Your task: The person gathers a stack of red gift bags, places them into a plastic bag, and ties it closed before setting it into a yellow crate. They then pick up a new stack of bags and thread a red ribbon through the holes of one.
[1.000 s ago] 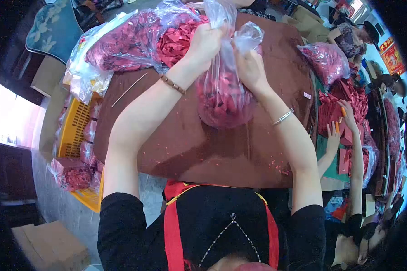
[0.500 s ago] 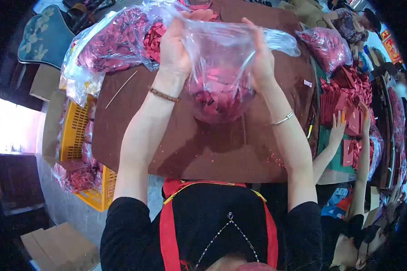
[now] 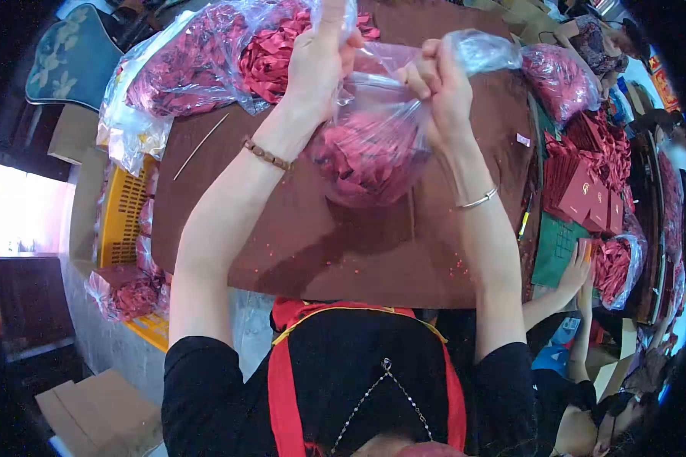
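A clear plastic bag (image 3: 370, 156) filled with red ribbon-like pieces hangs over the brown table. My left hand (image 3: 320, 65) is closed on gathered plastic at the bag's upper left. On the upper right, my right hand (image 3: 440, 85) has its fingers curled round the bag's plastic, and a loose clear end (image 3: 482, 52) sticks out beyond it. Behind my left hand lies a large open bag of red pieces (image 3: 270, 65).
The brown table (image 3: 320, 266) bears a thin stick (image 3: 200, 147) and small red bits. Yellow crates (image 3: 124, 217) stand at the left. At the right are red packets (image 3: 583, 190), a filled bag (image 3: 558, 80) and a co-worker's hands (image 3: 579, 270).
Both hands have gone from spread fingers holding the bag's mouth wide to closed grips on its plastic. The bag's neck is now gathered. The co-worker's hands have moved down from the red packets.
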Demonstrator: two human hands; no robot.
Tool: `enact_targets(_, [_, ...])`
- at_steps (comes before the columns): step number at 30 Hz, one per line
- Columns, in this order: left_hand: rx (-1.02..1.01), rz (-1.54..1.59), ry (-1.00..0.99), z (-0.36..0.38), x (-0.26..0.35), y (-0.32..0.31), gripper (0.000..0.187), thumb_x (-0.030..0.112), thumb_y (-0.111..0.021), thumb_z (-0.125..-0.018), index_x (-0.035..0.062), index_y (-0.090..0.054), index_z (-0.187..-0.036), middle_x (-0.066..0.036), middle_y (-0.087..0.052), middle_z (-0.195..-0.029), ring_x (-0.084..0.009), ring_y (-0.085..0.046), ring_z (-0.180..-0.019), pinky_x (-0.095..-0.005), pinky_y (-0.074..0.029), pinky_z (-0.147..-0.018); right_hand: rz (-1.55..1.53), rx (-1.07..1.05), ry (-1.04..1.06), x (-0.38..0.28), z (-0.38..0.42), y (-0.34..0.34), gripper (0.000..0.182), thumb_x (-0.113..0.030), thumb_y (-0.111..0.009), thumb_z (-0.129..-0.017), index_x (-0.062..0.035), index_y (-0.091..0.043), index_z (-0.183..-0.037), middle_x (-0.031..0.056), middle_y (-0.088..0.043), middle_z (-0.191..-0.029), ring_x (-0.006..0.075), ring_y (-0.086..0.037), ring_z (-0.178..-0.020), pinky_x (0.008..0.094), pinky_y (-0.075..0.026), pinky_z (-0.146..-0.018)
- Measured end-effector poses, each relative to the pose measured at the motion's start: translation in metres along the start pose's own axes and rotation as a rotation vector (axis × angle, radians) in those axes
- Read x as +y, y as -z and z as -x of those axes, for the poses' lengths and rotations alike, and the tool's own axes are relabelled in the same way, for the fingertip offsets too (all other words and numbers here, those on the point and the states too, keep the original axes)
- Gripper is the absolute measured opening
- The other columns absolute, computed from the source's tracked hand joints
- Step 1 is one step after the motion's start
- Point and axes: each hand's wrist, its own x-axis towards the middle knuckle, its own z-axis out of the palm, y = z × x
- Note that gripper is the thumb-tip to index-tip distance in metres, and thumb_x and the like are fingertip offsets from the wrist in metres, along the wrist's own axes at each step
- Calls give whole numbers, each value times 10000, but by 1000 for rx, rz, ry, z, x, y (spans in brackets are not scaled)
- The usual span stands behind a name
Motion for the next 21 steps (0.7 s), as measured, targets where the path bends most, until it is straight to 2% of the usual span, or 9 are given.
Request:
enact_targets(2, [194, -317, -124, 1, -8, -14, 517, 523, -475, -866, 18, -588, -863, 60, -347, -543, -25, -265, -489, -205, -181, -445, 383, 75, -150, -4, 2, -14, 279, -287, -441, -935, -58, -534, -807, -61, -337, -512, 58, -316, -471, 223, -323, -487])
enact_targets(7, [-137, -247, -237, 10, -8, -25, 246, 134, -705, -752, 6, -618, -943, -10, -623, -838, -66, -565, -741, -208, -447, -668, 837, -71, -214, -10, -1, -29, 205, -136, -453, -865, 9, -597, -872, -1, -530, -661, 92, -477, -601, 247, -382, -545])
enact_targets(9, [-151, -325, -274, 10, -7, -27, 226, 125, -699, -751, 4, -631, -929, -16, -631, -846, -72, -570, -742, -218, -450, -676, 1081, -361, 39, -10, -3, -22, 232, -86, -428, -827, 23, -592, -949, 71, -609, -769, 160, -559, -723, 288, -441, -675])
enact_targets(10, [-165, -406, -312, 11, -6, -30, 206, 116, -694, -749, 2, -644, -914, -22, -639, -853, -78, -574, -743, -227, -453, -684, 1163, -315, -136, -14, -5, -28, 279, -56, -411, -793, 19, -578, -1003, 153, -634, -881, 204, -585, -838, 302, -444, -768])
enact_targets(13, [-67, -233, -287, 5, -12, -32, 206, 83, -673, -755, -11, -649, -937, -27, -650, -849, -82, -587, -760, -208, -455, -696, 1224, -226, -137, -11, -8, -28, 266, -74, -418, -799, 42, -575, -979, 181, -627, -924, 204, -585, -867, 303, -447, -767])
enact_targets(17, [98, -162, -158, -1, -14, -16, 212, 110, -617, -806, -9, -612, -982, -37, -635, -838, -104, -601, -670, -234, -474, -609, 902, -203, -122, -8, -6, -19, 335, -109, -506, -802, 34, -459, -1100, 96, -581, -833, 156, -568, -774, 283, -456, -712])
enact_targets(18, [104, -303, -98, -5, -11, -9, 271, 212, -522, -872, 63, -601, -1084, -96, -615, -1031, -200, -599, -899, -316, -478, -770, 769, -187, -207, -11, -4, -17, 397, -118, -540, -809, -1, -385, -1155, 76, -562, -802, 117, -552, -755, 248, -449, -688])
enact_targets(19, [109, -305, -98, -1, -8, -17, 271, 212, -522, -872, 63, -601, -1084, -96, -615, -1031, -200, -599, -899, -316, -478, -770, 766, -190, -211, -11, 1, -16, 397, -118, -540, -809, -1, -385, -1155, 76, -562, -802, 117, -552, -755, 248, -449, -688])
enact_targets(21, [145, -20, -96, 7, 5, -42, 224, 211, -537, -889, 10, -598, -968, -56, -594, -700, -144, -565, -531, -200, -444, -452, 378, -259, -103, -8, 6, -10, 387, -115, -535, -828, -6, -366, -1158, 71, -564, -799, 113, -557, -743, 243, -457, -682])
